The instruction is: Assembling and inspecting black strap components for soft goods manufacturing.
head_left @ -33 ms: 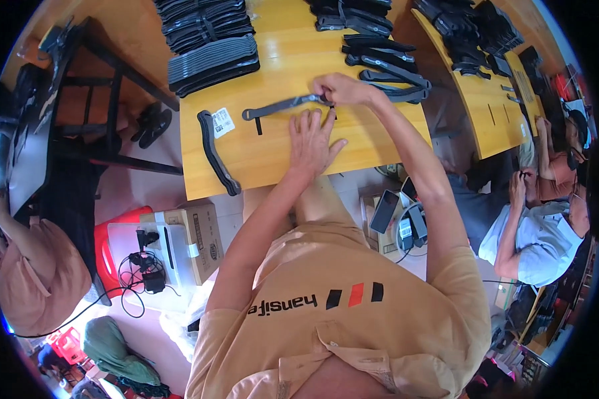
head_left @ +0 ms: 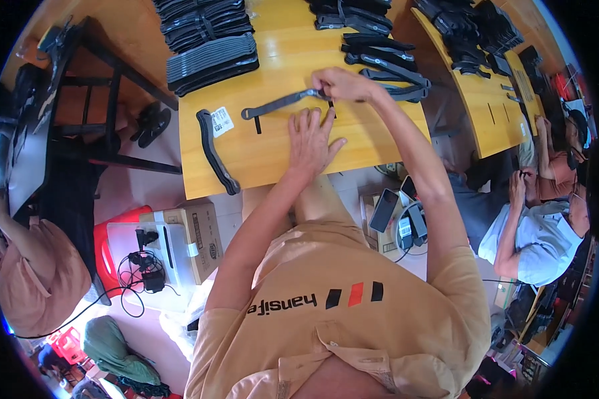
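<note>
Free tabletop [head_left: 263, 156] between left hand [head_left: 311, 145] and obstructing loose strap [head_left: 211, 151]

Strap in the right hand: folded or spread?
Spread: the dark gray strap runs in a single length from its end loop to the right hand. Cannot tell for the part inside the grip.

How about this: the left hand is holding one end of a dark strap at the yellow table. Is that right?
No, the head view shows the right hand holding one end of the dark strap at the yellow table. The left hand is spread nearby.
</note>
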Demonstrator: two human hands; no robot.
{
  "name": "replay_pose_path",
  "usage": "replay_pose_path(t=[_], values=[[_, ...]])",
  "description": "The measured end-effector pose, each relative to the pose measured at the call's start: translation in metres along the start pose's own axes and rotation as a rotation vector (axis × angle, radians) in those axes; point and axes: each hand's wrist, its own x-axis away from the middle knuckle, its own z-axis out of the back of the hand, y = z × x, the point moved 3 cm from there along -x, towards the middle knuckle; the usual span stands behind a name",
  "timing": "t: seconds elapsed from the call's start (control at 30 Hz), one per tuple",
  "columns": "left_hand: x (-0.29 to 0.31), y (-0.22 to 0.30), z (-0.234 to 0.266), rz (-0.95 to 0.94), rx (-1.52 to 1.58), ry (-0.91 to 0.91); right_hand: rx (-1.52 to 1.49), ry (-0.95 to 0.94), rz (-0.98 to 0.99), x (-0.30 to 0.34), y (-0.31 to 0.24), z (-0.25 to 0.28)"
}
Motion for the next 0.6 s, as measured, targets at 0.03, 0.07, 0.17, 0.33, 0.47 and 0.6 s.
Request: replay_pose_path(t=[0.03, 0.07, 0.17, 0.33, 0.47, 0.6], values=[[0.001, -0.001, 0.000, 0.000, -0.008, 0.009, -0.013, -0.002, -0.061, -0.003, -0.009, 0.007], [0.000, -0.002, 0.001, -0.008, -0.016, 0.023, -0.021, 0.004, -0.122, -0.004, -0.013, 0.012], [0.001, -0.002, 0.002, 0.000, -0.008, -0.005, -0.031, -0.071, -0.259, -0.002, -0.011, 0.011], [-0.001, 0.001, 0.003, -0.009, -0.020, 0.004, -0.149, 0.044, -0.216, 0.007, 0.026, 0.003], [-0.001, 0.000, 0.002, 0.004, -0.033, 0.002, -0.183, 0.197, -0.113, 0.007, 0.041, -0.006], [-0.001, -0.001, 0.000, -0.002, -0.046, 0.005, -0.195, 0.249, -0.230, 0.015, 0.043, -0.012]])
